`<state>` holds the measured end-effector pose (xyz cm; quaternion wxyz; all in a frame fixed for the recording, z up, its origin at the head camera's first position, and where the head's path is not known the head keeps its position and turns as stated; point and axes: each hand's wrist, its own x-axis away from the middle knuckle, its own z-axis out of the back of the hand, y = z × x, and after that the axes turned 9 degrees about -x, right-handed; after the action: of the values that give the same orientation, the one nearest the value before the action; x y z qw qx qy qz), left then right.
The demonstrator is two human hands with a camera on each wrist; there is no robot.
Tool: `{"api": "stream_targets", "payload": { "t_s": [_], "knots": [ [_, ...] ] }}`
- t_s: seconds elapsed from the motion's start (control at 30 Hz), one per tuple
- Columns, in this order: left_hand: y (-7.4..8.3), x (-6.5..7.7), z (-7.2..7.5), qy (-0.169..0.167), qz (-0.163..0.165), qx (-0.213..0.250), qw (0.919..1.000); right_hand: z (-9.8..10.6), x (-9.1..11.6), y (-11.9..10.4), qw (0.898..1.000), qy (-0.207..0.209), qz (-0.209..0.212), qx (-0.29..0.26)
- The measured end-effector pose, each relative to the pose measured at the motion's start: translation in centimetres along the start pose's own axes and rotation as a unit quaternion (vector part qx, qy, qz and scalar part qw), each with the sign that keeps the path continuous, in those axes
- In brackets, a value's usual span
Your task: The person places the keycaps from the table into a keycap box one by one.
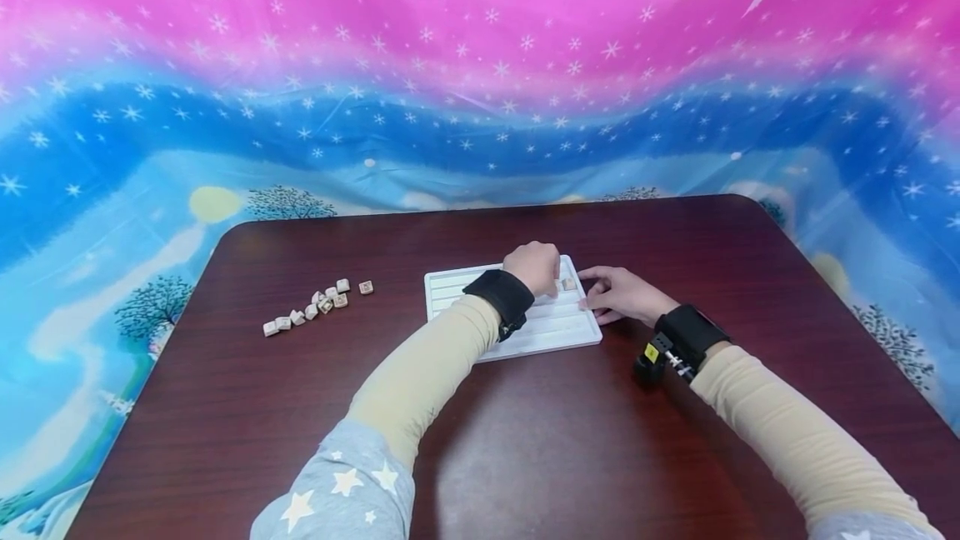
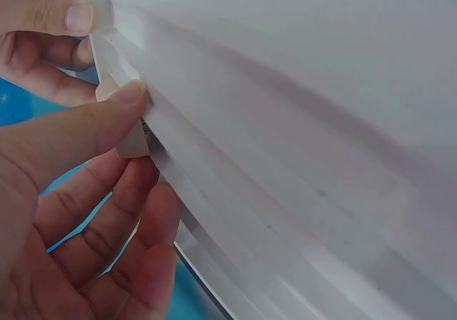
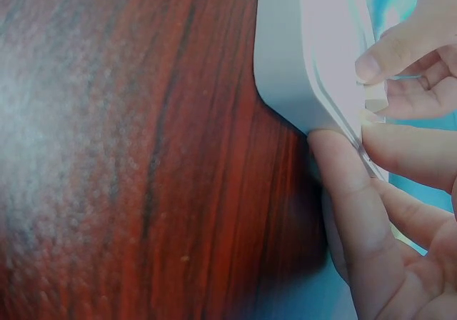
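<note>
Ten or so loose cubes (image 1: 341, 300): left on the table, off the tray's left side; most in a slanting huddle, one (image 1: 366, 287) slightly apart at the right end. Overlaps make my count approximate.
Tray: white, ridged into long rows (image 1: 562, 327), lying flat between the loose cubes and the right hand.
Cube in the tray: one visible (image 1: 568, 283) near the right end, in an upper row. Other spots lie behind the left arm; cannot tell what is there.
Left hand (image 1: 532, 267): over the tray, thumb and finger pinching a cube (image 2: 132, 145) at a row, beside the placed one; other fingers loosely bent.
Right hand (image 1: 624, 294): grips the tray's right edge, thumb at the rim and fingers outside; my reading is that it steadies the tray.
Progress: early, I judge. One cube looks placed, a second is at its row but not released, and the loose group remains to be handled.
Cube faces: marked on some; too small to read from here.
Table (image 1: 562, 432): dark reddish wood grain, glossy, rounded far corners, pale glare near the front.
Cloth (image 1: 420, 48): hung behind and around the table; pink above, blue below, with white snowflakes, yellow blobs and small trees.
Sleeves (image 1: 431, 357): cream, grey with stars higher up; black bands (image 1: 501, 297) at both wrists.
</note>
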<state>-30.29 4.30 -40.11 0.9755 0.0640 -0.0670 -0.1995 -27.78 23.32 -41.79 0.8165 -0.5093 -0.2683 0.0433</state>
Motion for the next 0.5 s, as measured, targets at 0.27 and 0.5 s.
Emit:
{"api": "stream_targets", "payload": {
  "t_s": [0.27, 0.5],
  "knots": [
    [0.41, 0.09, 0.27, 0.000, 0.002, 0.000, 1.0000, 0.00, 0.16, -0.15, 1.000, -0.006, 0.007, -0.001],
    [0.60, 0.09, 0.24, 0.001, 0.001, -0.003, 1.0000, -0.15, 0.10, -0.12, 1.000, -0.007, 0.006, -0.011]
  ]
}}
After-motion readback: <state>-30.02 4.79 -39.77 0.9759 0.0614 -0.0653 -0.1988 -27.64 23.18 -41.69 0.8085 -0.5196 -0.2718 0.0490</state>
